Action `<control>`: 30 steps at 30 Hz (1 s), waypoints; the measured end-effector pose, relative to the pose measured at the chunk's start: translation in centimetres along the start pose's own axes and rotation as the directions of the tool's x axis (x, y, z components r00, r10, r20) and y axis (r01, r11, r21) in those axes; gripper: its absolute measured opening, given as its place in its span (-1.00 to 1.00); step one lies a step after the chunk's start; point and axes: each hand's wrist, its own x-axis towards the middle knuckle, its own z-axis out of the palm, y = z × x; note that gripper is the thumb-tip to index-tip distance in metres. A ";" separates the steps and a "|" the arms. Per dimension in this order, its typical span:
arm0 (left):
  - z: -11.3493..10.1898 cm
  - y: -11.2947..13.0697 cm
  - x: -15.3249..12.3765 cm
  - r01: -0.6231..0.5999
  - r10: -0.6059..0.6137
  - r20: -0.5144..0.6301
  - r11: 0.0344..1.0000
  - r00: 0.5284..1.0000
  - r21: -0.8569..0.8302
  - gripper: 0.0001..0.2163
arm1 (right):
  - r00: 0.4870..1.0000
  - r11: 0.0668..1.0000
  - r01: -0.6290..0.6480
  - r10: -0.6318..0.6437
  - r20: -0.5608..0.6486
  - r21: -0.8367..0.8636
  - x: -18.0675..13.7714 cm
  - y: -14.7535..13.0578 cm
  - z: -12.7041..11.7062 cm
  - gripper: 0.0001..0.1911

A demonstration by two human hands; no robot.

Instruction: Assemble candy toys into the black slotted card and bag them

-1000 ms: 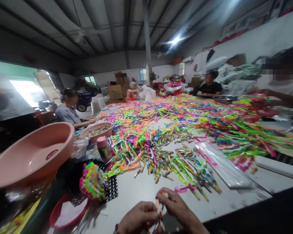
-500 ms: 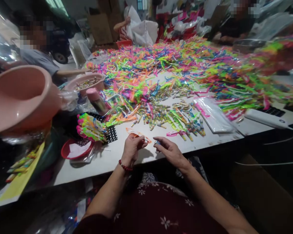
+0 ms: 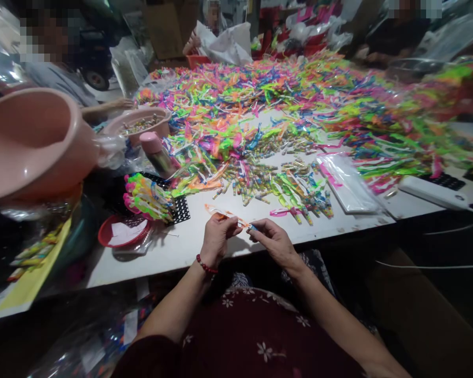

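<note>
Orange strip (image 3: 226, 213) sits right at the grip, betw. both hands. I see L hand (image 3: 217, 239) w/ thumb & index pressed together on it, approx. mid-length. R hand (image 3: 274, 240) also has fingertips pinched, w/ hardly any gap, on a small bluish piece (image 3: 253, 227); exact shape too small for me to tell.

Key relation, as I judge it: strip's long axis slants from far-left of the L pinch down to near-right, so its near end points straight at the R fingertips. L hand is nearer the strip's middle, R hand nearer that end. End & piece look to meet; can't tell if joined or just touching.

Just beyond R fingertips I get a pink strip (image 3: 283, 212) lying flat, w/ a cluster of patterned sticks behind it. Left of the grip & a bit farther: red basket (image 3: 101, 234) w/ paper, then a multicoloured bundle (image 3: 147, 198) on a dark perforated mat (image 3: 182, 210). Right & beyond: stack of clear sleeves (image 3: 350, 186). Farther left, pink-lidded bottle (image 3: 157, 153) & large pink basin (image 3: 73, 131). Straight ahead, farthest on the table, big heap of coloured strips (image 3: 268, 86); far left, a co-worker's forearm (image 3: 98, 110).
</note>
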 end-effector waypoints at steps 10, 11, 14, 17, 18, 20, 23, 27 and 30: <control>0.3 0.1 -0.4 0.055 -0.054 0.062 0.998 0.997 -0.004 -0.68 | 0.993 0.971 0.118 -0.115 0.027 -0.210 -0.4 -0.3 -1.0 -0.68; 0.3 0.2 -0.5 0.043 -0.044 0.071 0.999 0.996 0.005 -0.67 | 0.991 0.963 0.134 -0.129 0.035 -0.236 -0.4 -0.4 -1.0 -0.69; 0.4 0.4 -0.7 0.005 -0.007 0.079 1.000 0.997 0.024 -0.65 | 0.983 0.934 0.183 -0.178 0.045 -0.308 -0.5 -0.5 -0.7 -0.71; 0.4 -0.1 -0.4 -0.003 0.001 0.096 1.000 0.995 0.029 -0.61 | 0.970 0.891 0.240 -0.231 0.071 -0.385 -0.3 -0.2 -0.6 -0.71; 0.3 -0.3 -0.2 0.003 -0.006 0.116 1.000 0.993 0.029 -0.60 | 0.969 0.882 0.245 -0.237 0.069 -0.403 -0.1 -0.1 -0.9 -0.71; 0.1 -0.8 0.5 -0.010 0.002 0.168 0.999 0.986 0.046 -0.56 | 0.972 0.885 0.212 -0.236 -0.008 -0.414 0.6 0.1 -2.2 -0.67; -0.8 -0.9 2.4 -0.170 0.133 0.142 0.941 0.981 0.292 -0.63 | 0.906 0.847 0.164 -0.333 -0.263 -0.505 2.7 0.2 -5.9 -0.60; -2.5 1.0 6.9 -0.274 0.335 0.027 0.718 0.942 0.640 -0.87 | 0.761 0.460 0.132 -0.615 -0.208 -0.878 6.2 0.4 -9.5 -0.61; -3.3 3.3 10.6 -0.291 0.437 0.025 0.554 0.899 0.780 -0.87 | 0.852 0.218 0.152 -0.523 0.016 -0.964 8.1 0.9 -8.4 -0.71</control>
